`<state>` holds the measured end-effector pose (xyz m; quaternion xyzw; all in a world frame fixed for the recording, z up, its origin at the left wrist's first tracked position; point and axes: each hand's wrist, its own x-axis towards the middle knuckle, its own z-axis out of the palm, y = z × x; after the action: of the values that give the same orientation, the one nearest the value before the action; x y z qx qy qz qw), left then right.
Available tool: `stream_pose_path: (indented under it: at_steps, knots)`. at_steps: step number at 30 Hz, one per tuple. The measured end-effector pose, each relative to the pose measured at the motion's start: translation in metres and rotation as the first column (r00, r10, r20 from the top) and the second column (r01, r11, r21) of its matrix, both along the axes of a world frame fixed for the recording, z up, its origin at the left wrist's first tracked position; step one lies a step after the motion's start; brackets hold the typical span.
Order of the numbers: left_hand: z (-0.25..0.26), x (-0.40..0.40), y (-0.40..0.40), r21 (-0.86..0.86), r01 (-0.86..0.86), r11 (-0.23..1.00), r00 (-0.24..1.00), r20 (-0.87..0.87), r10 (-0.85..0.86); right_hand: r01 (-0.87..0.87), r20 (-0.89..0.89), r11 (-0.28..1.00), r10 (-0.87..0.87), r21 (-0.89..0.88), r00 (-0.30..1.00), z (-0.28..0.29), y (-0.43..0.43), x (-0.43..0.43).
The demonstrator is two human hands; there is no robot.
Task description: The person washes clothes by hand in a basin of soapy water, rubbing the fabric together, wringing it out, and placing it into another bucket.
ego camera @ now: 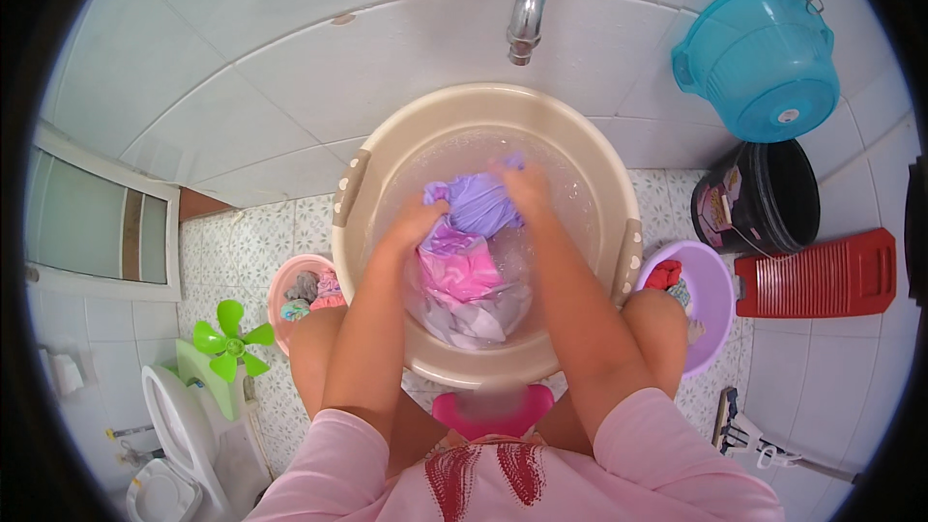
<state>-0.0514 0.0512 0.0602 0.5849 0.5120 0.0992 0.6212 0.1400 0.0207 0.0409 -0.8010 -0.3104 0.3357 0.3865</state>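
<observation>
Before me stands a large beige plastic basin (pixel 500 96) holding cloudy, bubbly water. A wet garment (pixel 475 199), purple at the top with pink and pale grey parts lower down, lies in it. My left hand (pixel 420 219) grips the purple-pink fabric at the garment's left side. At the upper right of the purple cloth, my right hand (pixel 525 188) holds a bunched part; it is slightly blurred. The pale grey end spreads in the water towards me. The fingertips of both hands are partly hidden by cloth.
A metal tap (pixel 528 7) juts out above the basin. Small tubs of clothes, one pink (pixel 279 279) and one purple (pixel 714 290), flank my knees. At right are a blue basin (pixel 761 61), a black bucket (pixel 754 196) and a red washboard (pixel 815 277). A green fan blade (pixel 232 344) sits left, near the toilet (pixel 170 413).
</observation>
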Motion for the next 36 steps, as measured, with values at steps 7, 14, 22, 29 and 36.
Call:
stream_pose_path:
  at_steps: [7, 14, 22, 29, 36]
  knots:
    - [0.024, 0.011, -0.026, 0.632, 0.104, 0.768, 0.972, -0.229, 0.057, -0.039, 0.335, 0.917, -0.104, 0.396, 0.936, -0.025, -0.014, -0.002]
    - [-0.012, 0.018, -0.043, 0.255, 0.757, 0.601, 0.449, -0.872, -0.196, -0.148, 0.442, 0.979, 0.071, 0.141, 0.894, -0.057, -0.022, -0.012]
    - [-0.028, 0.003, -0.002, 0.322, 0.534, 0.782, 0.738, -0.629, -0.245, -0.22, 0.308, 0.971, 0.237, -0.089, 0.922, -0.079, -0.029, -0.002]
    - [-0.026, 0.025, -0.007, 0.101, -0.661, 0.744, 0.734, 0.294, 0.612, -0.094, 0.353, 0.977, 0.021, 0.191, 0.936, -0.043, -0.036, -0.025]
    - [-0.029, 0.01, 0.005, -0.65, -0.325, 0.687, 0.552, 0.461, 0.696, -0.39, 0.38, 0.9, 0.297, 0.196, 0.876, 0.024, -0.033, -0.095]
